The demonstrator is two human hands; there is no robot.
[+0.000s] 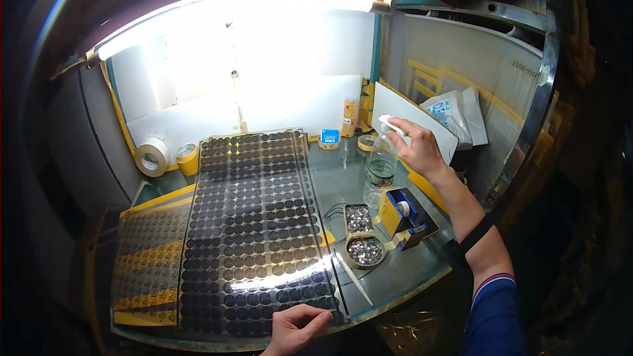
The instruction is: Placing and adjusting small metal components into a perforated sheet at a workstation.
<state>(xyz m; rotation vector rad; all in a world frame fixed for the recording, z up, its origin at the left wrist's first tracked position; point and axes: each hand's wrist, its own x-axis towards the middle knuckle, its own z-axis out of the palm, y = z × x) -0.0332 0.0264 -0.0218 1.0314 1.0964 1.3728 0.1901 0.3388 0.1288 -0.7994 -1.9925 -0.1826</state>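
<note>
My right hand [420,150] is raised at the right side of the table, its fingers closed on a small white wad [390,123], whose exact kind I cannot make out. Just below it stands a clear plastic bottle [380,170] with a greenish band. My left hand [298,327] rests at the near edge of a large clear-covered sheet [254,224] with rows of dark round discs. Thumb and fingers of that hand are pressed together; whether something is between them is hidden. A white pointed stick [354,279] lies right of the sheet.
A rectangular tin [359,219] and a round tin [364,252] hold small shiny metal pieces. Beside them stands a blue tape dispenser [403,207]. Tape rolls [152,157] sit at the back left. A white board [412,115] leans at the right, beside a white bag [448,118].
</note>
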